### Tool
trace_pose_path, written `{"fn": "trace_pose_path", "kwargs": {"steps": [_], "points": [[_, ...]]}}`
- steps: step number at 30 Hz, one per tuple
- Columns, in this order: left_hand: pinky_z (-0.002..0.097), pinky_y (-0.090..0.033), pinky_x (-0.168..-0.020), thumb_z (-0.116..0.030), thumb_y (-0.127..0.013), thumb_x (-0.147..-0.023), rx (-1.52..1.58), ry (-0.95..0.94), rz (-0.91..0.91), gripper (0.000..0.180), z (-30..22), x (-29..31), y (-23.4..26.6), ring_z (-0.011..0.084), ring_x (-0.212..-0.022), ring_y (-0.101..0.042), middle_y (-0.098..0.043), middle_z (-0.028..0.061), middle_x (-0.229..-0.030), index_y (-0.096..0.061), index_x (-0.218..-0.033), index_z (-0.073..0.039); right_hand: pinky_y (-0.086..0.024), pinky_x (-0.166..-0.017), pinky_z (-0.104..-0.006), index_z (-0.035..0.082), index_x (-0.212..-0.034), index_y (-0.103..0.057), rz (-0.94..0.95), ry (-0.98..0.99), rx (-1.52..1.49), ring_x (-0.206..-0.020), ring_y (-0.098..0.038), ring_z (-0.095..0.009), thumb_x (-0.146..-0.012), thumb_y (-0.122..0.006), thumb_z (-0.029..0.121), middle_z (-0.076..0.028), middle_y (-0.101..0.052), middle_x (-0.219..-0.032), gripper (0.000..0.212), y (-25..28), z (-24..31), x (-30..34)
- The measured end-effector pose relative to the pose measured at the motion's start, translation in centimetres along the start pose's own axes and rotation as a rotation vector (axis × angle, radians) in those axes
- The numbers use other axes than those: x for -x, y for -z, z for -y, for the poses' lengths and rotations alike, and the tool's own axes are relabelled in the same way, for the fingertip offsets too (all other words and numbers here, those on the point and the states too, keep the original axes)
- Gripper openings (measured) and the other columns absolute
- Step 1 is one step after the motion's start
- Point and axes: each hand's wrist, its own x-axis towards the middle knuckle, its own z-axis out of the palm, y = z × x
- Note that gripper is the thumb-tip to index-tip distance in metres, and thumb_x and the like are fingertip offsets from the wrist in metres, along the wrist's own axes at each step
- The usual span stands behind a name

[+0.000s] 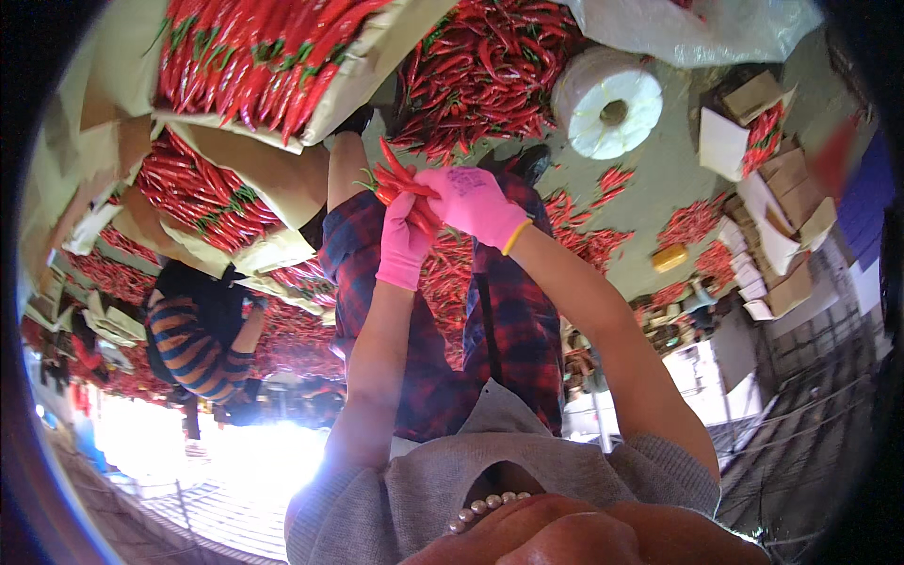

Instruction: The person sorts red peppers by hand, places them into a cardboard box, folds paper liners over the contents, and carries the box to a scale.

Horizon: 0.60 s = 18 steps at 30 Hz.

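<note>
Both my hands wear pink gloves and meet in front of my knees. My left hand is closed around a small bunch of red chili peppers, whose tips and green stems stick out above the fingers. Against the same bunch, my right hand presses with closed fingers; its glove has a yellow cuff. Part of the bunch is hidden by the gloves. Beyond my hands lies a large heap of loose red chilies. To the left, a paper-lined box holds chilies laid in neat rows.
A second paper-lined box of chilies stands nearer on the left. At the right of the heap is a white roll, with clear plastic sheeting above it. A person in a striped top bends at left. Open cartons stand far right.
</note>
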Motion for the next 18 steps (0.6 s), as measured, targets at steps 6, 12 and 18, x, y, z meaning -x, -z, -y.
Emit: {"fn": "trace_pose_path", "kwargs": {"steps": [6,12,18], "points": [[0.0288,-0.055,-0.072,0.001,-0.063,-0.083,-1.190,-0.087,-0.121,0.064,-4.4,-8.8,1.7,0.0164,-0.086,-0.064,-0.061,0.0057,-0.107,-0.040,-0.142,-0.003,-0.051,-0.071,-0.0412,0.011,-0.120,-0.061,0.019,-0.129,-0.434,-0.079,-0.065,-0.032,-0.080,-0.061,0.019,-0.014,-0.067,-0.086,0.041,-3.3,-7.2,-2.8],[0.0251,-0.048,-0.068,-0.004,-0.072,-0.081,-1.872,-0.603,-0.117,0.068,-10.6,-20.3,-2.9,0.0107,-0.078,-0.056,-0.063,0.0016,-0.094,-0.040,-0.141,-0.002,-0.049,-0.075,-0.0376,0.003,-0.117,-0.063,-0.144,-0.471,-0.789,-0.081,-0.063,-0.026,-0.078,-0.062,0.016,-0.016,-0.064,-0.085,0.041,-10.2,-17.7,-6.8],[0.0301,-0.050,-0.071,0.001,-0.070,-0.081,-1.485,-0.569,-0.002,0.027,-16.8,-22.8,-1.7,0.0109,-0.081,-0.058,-0.064,0.0015,-0.092,-0.061,-0.106,-0.004,-0.049,-0.085,-0.0443,0.003,-0.117,-0.062,-0.096,-0.466,-0.760,-0.096,-0.064,-0.037,-0.077,-0.059,0.015,-0.024,-0.066,-0.099,0.042,-13.6,-19.8,-13.2]]}}
